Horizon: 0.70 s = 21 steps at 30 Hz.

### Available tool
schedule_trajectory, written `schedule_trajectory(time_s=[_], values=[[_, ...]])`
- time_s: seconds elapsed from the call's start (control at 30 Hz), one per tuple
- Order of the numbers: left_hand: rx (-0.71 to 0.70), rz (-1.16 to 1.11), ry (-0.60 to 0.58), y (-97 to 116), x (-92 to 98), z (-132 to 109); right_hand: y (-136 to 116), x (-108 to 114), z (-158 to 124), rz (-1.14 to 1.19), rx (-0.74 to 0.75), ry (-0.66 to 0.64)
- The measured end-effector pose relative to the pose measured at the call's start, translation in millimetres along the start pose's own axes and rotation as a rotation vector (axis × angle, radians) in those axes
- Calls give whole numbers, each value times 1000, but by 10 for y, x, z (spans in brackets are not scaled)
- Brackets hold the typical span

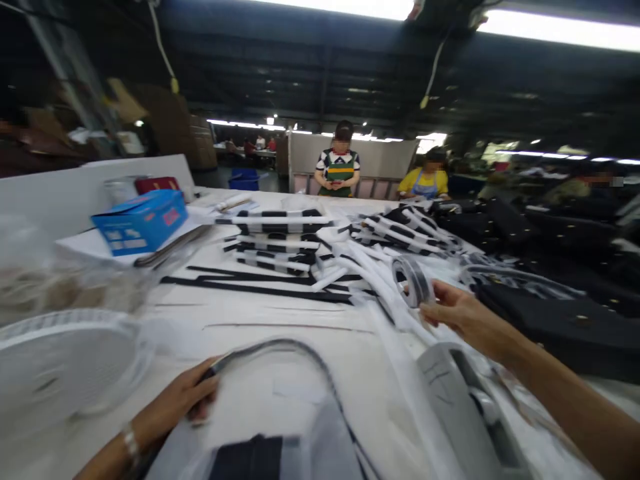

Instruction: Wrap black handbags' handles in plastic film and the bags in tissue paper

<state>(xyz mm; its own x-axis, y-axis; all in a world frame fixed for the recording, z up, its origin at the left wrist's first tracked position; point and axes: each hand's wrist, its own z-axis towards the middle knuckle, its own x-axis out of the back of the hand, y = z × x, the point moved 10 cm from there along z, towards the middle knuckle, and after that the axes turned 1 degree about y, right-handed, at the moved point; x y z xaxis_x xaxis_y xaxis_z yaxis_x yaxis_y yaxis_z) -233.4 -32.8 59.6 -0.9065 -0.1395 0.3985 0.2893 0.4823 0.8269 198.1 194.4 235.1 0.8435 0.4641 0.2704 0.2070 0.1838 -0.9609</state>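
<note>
At the lower left, my left hand (193,395) is closed around the end of a dark strap (295,343), which arches up over the white table (250,353) and drops toward the front edge. On the right, my right hand (453,308) pinches a roll of clear tape (424,283) by its near side, above strips of white material. Just below that hand stands a grey tape dispenser (445,393) with dark handwriting on it. Closest to me lies a black item (250,459) in or on clear plastic, cut off by the frame's bottom edge and blurred.
Black-and-white wrapped bundles (280,240) and long black strips (260,288) lie mid-table. A blue box (143,223) and a white plastic basket (65,360) stand left. Black goods (565,313) are piled right. Two people work beyond the table, one in a striped top (339,170).
</note>
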Motion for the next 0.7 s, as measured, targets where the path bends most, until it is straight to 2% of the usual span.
schedule_trajectory(time_s=[0.1,0.2,0.3,0.37,0.4,0.47,0.6,0.7], values=[[-147,-53,-64,102,-13,-67,-417,-977,-94,-238,195,-163],[-152,-64,-66,94,-16,-36,-721,-2039,-242,-434,478,-349],[-179,-46,-78,111,-56,-31,-642,-2891,-360,-672,649,-510],[-199,-5,-81,126,-76,-47,-437,-3253,-392,-825,679,-623],[-207,27,-78,134,-79,-59,-335,-3354,-387,-876,667,-665],[-222,114,-48,164,-55,-85,-212,-3390,-309,-903,589,-655],[-287,337,96,330,100,-119,-144,-3168,-50,-843,320,-433],[-377,476,151,511,140,-64,-21,-3208,18,-876,172,-384]])
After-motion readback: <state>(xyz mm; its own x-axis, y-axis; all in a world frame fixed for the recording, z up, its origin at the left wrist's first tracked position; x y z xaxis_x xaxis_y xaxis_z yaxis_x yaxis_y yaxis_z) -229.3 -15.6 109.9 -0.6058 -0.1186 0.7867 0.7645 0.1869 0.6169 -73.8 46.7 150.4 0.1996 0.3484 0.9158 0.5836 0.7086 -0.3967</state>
